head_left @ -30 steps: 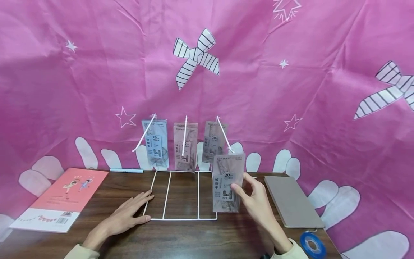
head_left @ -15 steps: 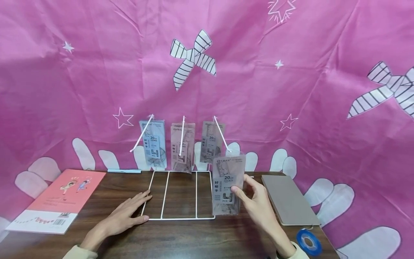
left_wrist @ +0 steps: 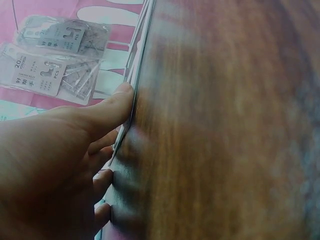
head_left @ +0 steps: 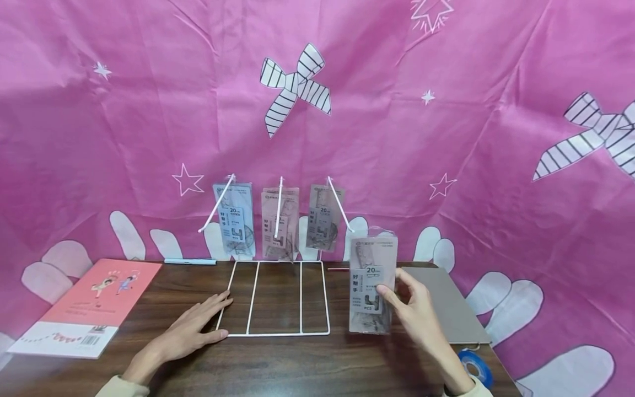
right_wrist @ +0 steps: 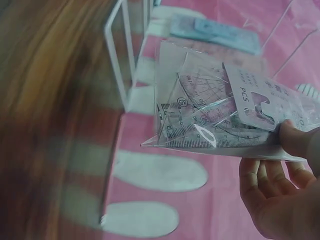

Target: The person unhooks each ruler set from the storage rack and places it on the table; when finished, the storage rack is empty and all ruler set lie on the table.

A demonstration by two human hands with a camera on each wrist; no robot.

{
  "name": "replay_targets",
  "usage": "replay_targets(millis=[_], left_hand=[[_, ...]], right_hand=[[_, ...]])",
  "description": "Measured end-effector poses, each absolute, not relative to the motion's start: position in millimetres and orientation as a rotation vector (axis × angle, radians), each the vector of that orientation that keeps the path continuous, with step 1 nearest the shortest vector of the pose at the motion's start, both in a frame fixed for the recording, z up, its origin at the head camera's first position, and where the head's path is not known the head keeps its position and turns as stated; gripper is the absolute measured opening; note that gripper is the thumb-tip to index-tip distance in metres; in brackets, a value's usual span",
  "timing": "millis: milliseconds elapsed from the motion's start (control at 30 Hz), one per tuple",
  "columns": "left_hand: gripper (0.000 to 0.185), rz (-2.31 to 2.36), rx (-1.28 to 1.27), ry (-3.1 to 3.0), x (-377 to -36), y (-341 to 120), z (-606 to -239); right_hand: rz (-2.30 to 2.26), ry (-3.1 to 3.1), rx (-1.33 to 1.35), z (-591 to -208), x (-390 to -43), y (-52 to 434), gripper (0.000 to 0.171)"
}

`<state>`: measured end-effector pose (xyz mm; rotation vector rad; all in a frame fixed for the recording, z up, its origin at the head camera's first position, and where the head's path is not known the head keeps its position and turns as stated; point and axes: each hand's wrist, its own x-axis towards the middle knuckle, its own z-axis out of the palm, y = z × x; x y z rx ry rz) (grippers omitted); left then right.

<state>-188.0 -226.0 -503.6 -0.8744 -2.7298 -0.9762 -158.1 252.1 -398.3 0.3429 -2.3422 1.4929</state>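
Note:
My right hand (head_left: 414, 306) pinches the right edge of a clear ruler-set packet (head_left: 373, 256), thumb in front and fingers behind. In the right wrist view, a protractor and rulers (right_wrist: 200, 132) show through its plastic. The packet is upright, apart from the right hook (head_left: 339, 203). My left hand (head_left: 190, 325) lies flat on the table, its thumb and fingertips at the left side of the white wire rack base (head_left: 278, 334). Behind hang a blue packet (head_left: 234, 218) on the left hook, pink packets (head_left: 280, 220) on the middle hook and a grey packet (head_left: 322, 218) on the right one.
A pink and white booklet (head_left: 121, 295) lies at the left, with a light blue pen (head_left: 190, 262) along the back edge. On the right are a grey notebook (head_left: 458, 309), partly behind my hand, and a blue tape roll (head_left: 476, 369). A pink curtain (head_left: 387, 138) stands behind.
My right hand has moved to the right with the ruler-set packet, away from the right hook's tip and the rack base. My left hand stays in place.

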Motion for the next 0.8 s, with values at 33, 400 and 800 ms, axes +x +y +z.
replay_targets(millis=[33, 400, 800], left_hand=[[0.065, -0.979, -0.873, -2.737, -188.4, -225.9, -503.4], [0.065, -0.999, -0.900, -2.711, -192.0, -227.4, -507.4], [0.065, -0.968, -0.869, -2.738, -190.1, -227.0, -505.8]], right_hand=[[1.503, -2.344, 0.333, -401.1, -159.2, 256.0, 0.022], [1.491, -2.453, 0.215, -445.3, -169.8, 300.7, 0.030], [1.032, -2.752, 0.050, -467.6, -184.5, 336.4, 0.039]])
